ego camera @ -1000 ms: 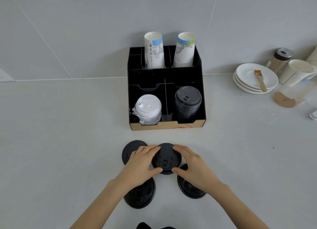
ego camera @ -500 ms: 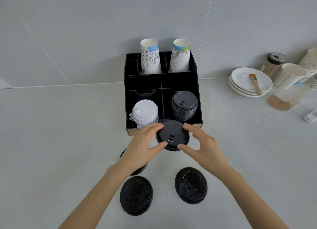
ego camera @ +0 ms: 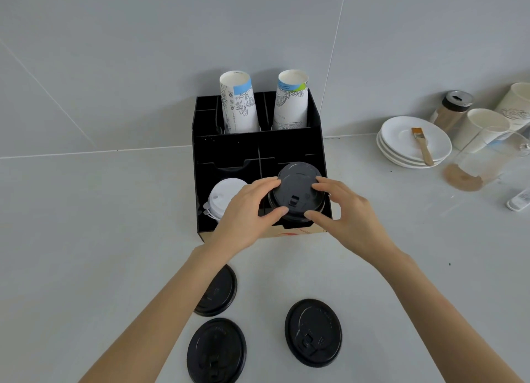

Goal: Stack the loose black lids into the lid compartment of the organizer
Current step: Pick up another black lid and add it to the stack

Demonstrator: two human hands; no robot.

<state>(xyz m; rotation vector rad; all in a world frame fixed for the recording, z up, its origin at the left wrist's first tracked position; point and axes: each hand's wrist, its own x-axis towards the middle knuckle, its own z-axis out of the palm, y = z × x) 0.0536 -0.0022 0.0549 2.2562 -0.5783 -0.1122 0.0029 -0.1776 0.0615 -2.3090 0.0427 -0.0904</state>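
Observation:
A black organizer [ego camera: 229, 150] stands against the wall. Both hands hold one black lid [ego camera: 296, 194] by its rim, over the front right compartment, on or just above the stack of black lids [ego camera: 298, 167] there; contact is unclear. My left hand [ego camera: 246, 213] grips its left edge, my right hand [ego camera: 344, 213] its right edge. Three loose black lids lie on the counter in front: one [ego camera: 219, 291] partly under my left forearm, one [ego camera: 216, 351] at the near left, one [ego camera: 314, 332] at the near right.
White lids [ego camera: 222, 196] fill the front left compartment. Two paper cup stacks [ego camera: 239, 107] [ego camera: 291, 101] stand in the back row. At the right are stacked white saucers [ego camera: 413, 144] with a brush, paper cups [ego camera: 481, 127], a shaker [ego camera: 453, 107] and a glass jug [ego camera: 481, 164].
Both hands lifted one black lid off the counter and carried it forward, from the loose group to over the front right compartment.

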